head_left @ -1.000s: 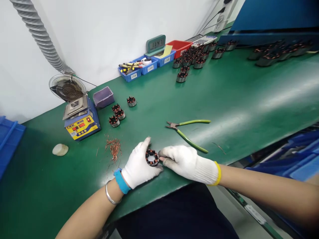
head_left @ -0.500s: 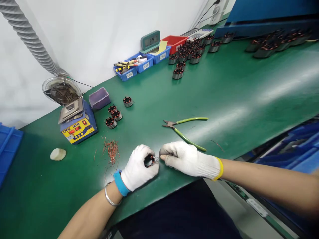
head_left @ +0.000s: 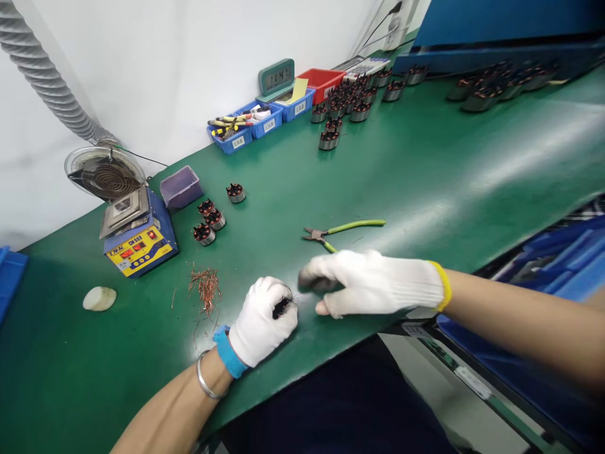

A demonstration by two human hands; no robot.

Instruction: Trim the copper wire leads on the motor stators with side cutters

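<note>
My left hand [head_left: 265,321], in a white glove, is closed round a motor stator [head_left: 282,307] with black insulation. Most of the stator is hidden by the fingers, and thin wire ends stick out of it to the right. My right hand [head_left: 363,284], also gloved in white, is just right of the stator with thumb and fingers apart and nothing seen between them. Its fingertips are blurred. Beyond the right hand lie spread cutting pliers [head_left: 316,234] with green handles, one handle partly covered by that hand. Copper wire clippings [head_left: 205,289] are heaped left of my left hand.
Several stators [head_left: 205,234] stand at the left, more [head_left: 350,104] at the back. A blue-and-yellow solder pot [head_left: 142,246], a purple bin [head_left: 181,187], a round white piece [head_left: 99,298], blue bins [head_left: 236,140], a red bin [head_left: 321,82] and a clock [head_left: 276,77] are on the green table [head_left: 425,170].
My left hand has tilted the stator and closed further over it. My right hand has let go of the wire ends, opened its fingers and drawn slightly right. The view has shifted.
</note>
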